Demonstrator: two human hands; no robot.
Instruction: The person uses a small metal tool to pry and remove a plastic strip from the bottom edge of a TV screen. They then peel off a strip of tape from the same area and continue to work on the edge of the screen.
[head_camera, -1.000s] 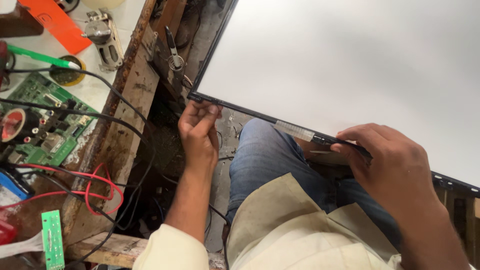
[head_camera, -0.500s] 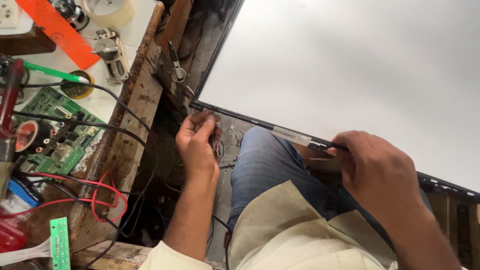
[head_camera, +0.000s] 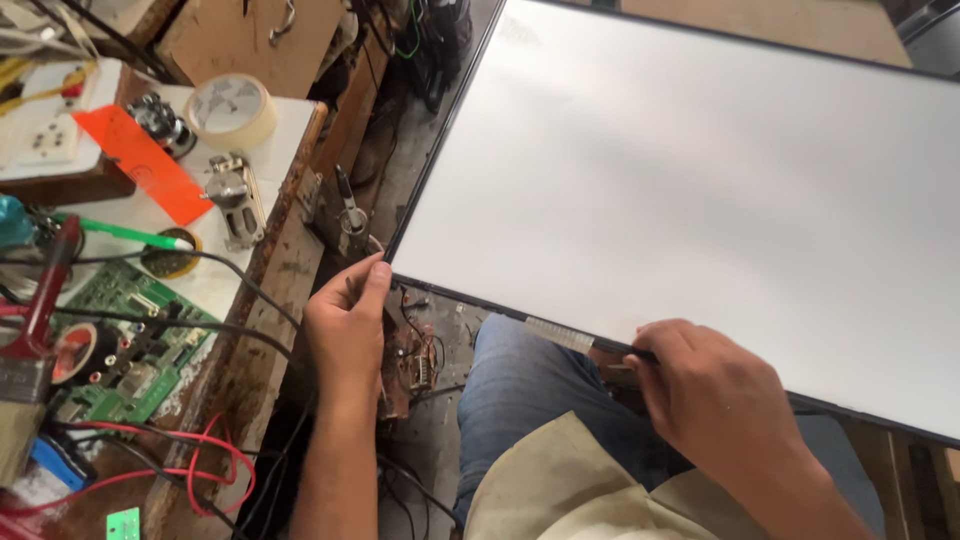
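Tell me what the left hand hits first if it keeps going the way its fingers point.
The left hand points up and right; its fingertips already meet the near-left corner of the large white flat panel with thin dark frame. Beyond that, probably the metal clamp, though depth is unclear.

Panel (head_camera: 700, 200) is plain white w/ thin black frame, and a grey-silver tape strip (head_camera: 560, 335) on the near edge. Circuit board (head_camera: 130, 340) is green. Wires (head_camera: 200, 470) red, also black ones. Tape roll (head_camera: 232, 110) cream. Plastic sheet (head_camera: 140, 165) bright orange. Jeans (head_camera: 540, 390) blue, shirt (head_camera: 590, 490) beige.
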